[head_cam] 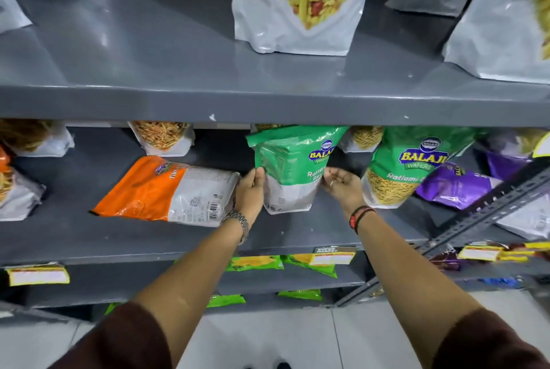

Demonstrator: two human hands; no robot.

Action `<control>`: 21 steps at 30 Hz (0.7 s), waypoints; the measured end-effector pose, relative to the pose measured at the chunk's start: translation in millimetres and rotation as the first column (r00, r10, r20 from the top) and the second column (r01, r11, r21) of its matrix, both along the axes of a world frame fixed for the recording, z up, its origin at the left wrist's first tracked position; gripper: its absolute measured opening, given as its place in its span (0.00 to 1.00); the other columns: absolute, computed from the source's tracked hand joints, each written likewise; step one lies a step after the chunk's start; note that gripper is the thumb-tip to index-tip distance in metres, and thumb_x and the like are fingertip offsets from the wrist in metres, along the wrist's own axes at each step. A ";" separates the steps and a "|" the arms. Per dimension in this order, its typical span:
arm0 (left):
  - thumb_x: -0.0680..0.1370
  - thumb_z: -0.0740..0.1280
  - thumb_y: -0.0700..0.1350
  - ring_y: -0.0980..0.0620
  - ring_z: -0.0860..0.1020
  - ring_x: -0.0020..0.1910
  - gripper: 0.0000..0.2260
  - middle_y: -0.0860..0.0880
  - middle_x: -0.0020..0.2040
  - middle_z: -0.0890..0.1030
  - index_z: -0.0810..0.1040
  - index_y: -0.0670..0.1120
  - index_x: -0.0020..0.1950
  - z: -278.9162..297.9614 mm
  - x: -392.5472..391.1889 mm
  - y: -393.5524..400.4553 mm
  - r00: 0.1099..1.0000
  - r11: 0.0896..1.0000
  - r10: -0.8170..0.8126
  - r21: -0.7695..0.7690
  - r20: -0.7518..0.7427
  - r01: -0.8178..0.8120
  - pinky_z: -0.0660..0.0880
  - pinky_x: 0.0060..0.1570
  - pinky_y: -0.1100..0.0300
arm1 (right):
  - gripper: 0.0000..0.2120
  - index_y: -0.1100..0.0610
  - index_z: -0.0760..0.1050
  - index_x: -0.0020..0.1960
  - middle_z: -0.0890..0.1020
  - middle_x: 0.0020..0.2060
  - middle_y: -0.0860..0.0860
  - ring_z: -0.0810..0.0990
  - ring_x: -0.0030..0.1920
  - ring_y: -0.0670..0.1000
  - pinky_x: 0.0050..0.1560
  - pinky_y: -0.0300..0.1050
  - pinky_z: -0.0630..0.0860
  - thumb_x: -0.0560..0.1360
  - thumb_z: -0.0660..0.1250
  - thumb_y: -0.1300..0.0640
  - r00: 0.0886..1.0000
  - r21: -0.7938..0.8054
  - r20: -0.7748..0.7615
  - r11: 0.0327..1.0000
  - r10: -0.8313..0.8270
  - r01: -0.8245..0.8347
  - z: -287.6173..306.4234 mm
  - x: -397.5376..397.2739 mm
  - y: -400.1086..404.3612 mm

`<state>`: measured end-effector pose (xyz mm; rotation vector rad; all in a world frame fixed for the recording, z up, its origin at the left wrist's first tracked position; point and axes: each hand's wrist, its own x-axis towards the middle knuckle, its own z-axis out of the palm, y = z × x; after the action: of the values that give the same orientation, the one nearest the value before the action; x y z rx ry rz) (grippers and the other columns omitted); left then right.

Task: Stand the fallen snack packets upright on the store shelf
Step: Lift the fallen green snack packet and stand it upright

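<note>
2 hands (253, 187) (342, 185), outstretched, gripping green packet (290, 166)

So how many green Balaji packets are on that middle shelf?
2: one green packet held upright between the left hand and right hand, another green packet standing just right of it. More may hide behind.

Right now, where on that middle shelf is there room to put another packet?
Bare shelf runs along the front edge, below the lying orange packet. More lies behind it, up to the small sev pouch. The right is crowded: both hands hold the green packet, beside another green one and a purple packet.
</note>
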<state>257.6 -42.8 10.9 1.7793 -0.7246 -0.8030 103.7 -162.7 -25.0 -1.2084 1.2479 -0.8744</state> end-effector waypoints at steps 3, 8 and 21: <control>0.80 0.53 0.50 0.48 0.67 0.69 0.21 0.45 0.71 0.69 0.64 0.44 0.71 0.8 -9.4 9.8 1.000 1.000 0.004 0.005 0.023 -0.004 0.61 0.55 0.65 | 0.11 0.60 0.77 0.44 0.79 0.35 0.48 0.74 0.39 0.45 0.37 0.29 0.76 0.77 0.57 0.66 0.998 0.003 0.016 0.998 0.057 -0.057 3.0 -0.5 2.7; 0.80 0.53 0.53 0.50 0.63 0.73 0.23 0.50 0.74 0.64 0.57 0.48 0.74 -16.0 -42.5 33.4 0.986 0.995 -0.091 0.027 -0.141 0.095 0.59 0.66 0.62 | 0.12 0.64 0.78 0.49 0.80 0.42 0.56 0.78 0.42 0.53 0.51 0.51 0.78 0.78 0.57 0.59 0.986 -0.003 -0.147 0.997 0.082 -0.083 0.9 -9.0 14.8; 0.79 0.49 0.57 0.46 0.74 0.61 0.26 0.45 0.61 0.77 0.74 0.41 0.62 -13.4 -23.3 -6.0 0.975 0.986 0.035 0.166 -0.219 0.002 0.66 0.62 0.57 | 0.12 0.56 0.78 0.54 0.82 0.52 0.56 0.79 0.54 0.52 0.60 0.47 0.75 0.77 0.57 0.64 0.874 -0.159 -0.249 0.873 0.417 -0.462 -5.7 8.7 101.1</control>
<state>234.4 -48.8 -2.6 1.8038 -0.5076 -1.0567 112.4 -61.5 -30.7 -1.7144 0.9886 -0.5574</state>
